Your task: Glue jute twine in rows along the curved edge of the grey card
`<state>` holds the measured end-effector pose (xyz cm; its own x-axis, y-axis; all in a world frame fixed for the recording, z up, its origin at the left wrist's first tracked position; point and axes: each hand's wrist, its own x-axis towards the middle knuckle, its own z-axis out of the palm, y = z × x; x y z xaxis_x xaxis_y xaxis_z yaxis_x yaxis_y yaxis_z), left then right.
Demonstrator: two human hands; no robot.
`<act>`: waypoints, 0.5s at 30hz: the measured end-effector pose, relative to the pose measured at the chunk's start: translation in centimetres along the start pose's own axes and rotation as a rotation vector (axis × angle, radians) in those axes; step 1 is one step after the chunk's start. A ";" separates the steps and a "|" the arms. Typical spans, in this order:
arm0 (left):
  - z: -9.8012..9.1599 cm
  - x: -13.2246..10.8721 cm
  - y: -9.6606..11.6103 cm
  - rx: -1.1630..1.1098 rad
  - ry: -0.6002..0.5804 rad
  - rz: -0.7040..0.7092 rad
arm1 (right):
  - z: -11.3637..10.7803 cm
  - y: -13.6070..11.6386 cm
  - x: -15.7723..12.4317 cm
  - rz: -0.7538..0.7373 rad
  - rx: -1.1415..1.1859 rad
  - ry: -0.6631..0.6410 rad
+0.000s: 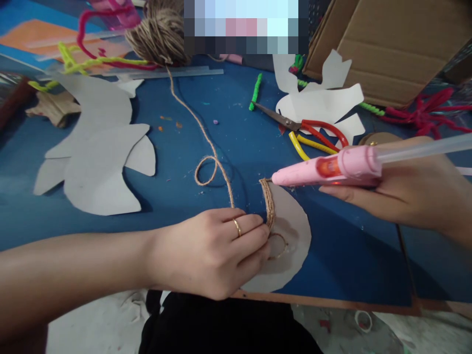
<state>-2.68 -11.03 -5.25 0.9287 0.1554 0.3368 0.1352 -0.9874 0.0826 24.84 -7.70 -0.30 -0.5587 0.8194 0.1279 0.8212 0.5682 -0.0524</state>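
My left hand (217, 253), with a ring on one finger, pinches jute twine (206, 142) against a round grey card piece (291, 236) near the front edge of the blue table (350, 255). A few rows of twine (268, 201) are stuck along the card's left rim. My right hand (398, 191) is closed round a pink glue gun (332, 169). The gun's nozzle points left and touches the top of the twine rows. The twine runs back to a ball (160, 34) at the far side.
Grey card cut-outs (99, 157) lie at the left and white ones (317, 103) at the back right. Red-and-yellow scissors (306, 130) lie beside them. Pipe cleaners (255, 91), a clear ruler (173, 73) and a cardboard box (391, 49) line the back.
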 end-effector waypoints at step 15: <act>0.0 0.1 0.0 -0.001 0.041 0.003 | -1.3 -0.8 -1.5 -0.205 0.060 -0.037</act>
<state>-2.62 -11.05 -5.20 0.9142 0.1536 0.3751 0.1320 -0.9878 0.0827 25.17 -9.49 0.80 -0.7184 0.6875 0.1057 0.6819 0.7261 -0.0884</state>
